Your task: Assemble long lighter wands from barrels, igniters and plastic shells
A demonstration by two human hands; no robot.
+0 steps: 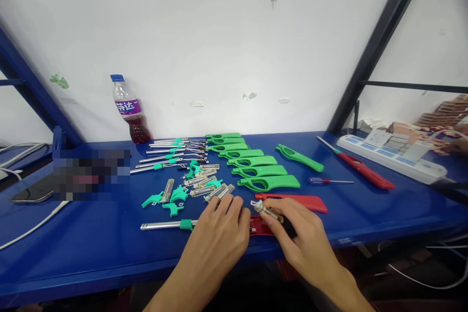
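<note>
My right hand (302, 234) pinches a small clear fuel tank (268, 211) with a metal valve above a red shell half (261, 225). Bent over the left part of that shell is my left hand (223, 229); its fingertips point down and what they grip is hidden. A silver lighter tube (161, 226) with a teal collar extends left from under it. Just behind my hands lies another red shell half (309, 203). Several clear tanks (204, 180) and teal triggers (173, 208) are scattered behind and left of my left hand.
Green shells (270, 183) lie in a column behind, with silver tubes (168, 145) to their left. A screwdriver (329, 181), a red lighter (365, 170) and a power strip (395, 156) are right. A bottle (131, 109) stands by the wall; a phone (32, 191) lies left.
</note>
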